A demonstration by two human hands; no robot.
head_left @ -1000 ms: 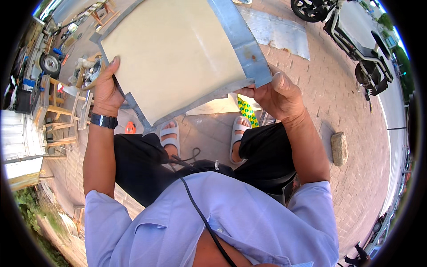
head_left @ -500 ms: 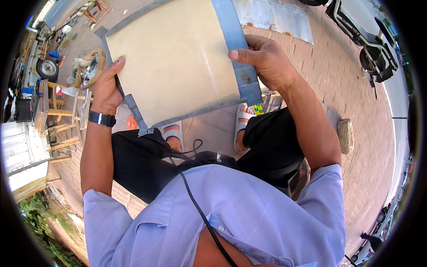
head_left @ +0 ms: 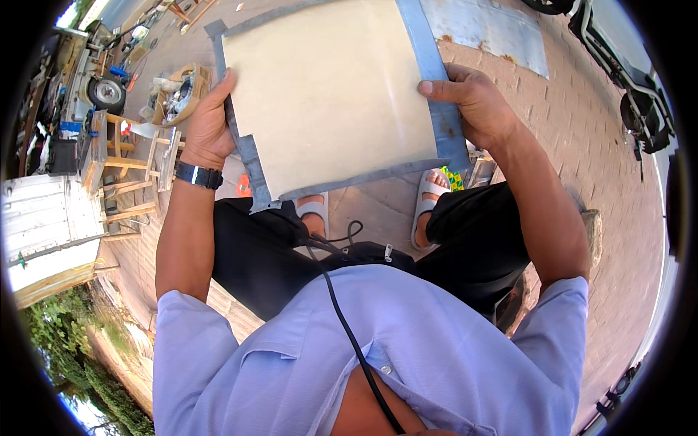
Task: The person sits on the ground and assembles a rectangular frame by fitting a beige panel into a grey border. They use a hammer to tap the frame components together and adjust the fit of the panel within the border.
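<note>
A cream-coloured rectangular sheet [head_left: 327,102] sits on a grey-blue metal sheet [head_left: 445,109] whose edges show around it. Both are held up over my knees, a little tilted. My left hand [head_left: 211,123] grips the left edge, thumb on the front, its other fingers hidden behind. At the right edge my right hand [head_left: 472,102] pinches the metal border, with the thumb on the front and the fingers behind. A notched corner of metal sticks out at the lower left.
Wooden frames or stools [head_left: 120,167] stand at the left, with a cardboard box of odds and ends [head_left: 182,98] beyond. A rusty flat metal sheet [head_left: 502,33] lies on the paving ahead. At far right is a dark-wheeled vehicle [head_left: 632,87]. A black cable [head_left: 338,312] hangs down my front.
The view has shifted, so the whole scene sits further right. Both hands keep the same hold on the sheet, which shows little change in tilt.
</note>
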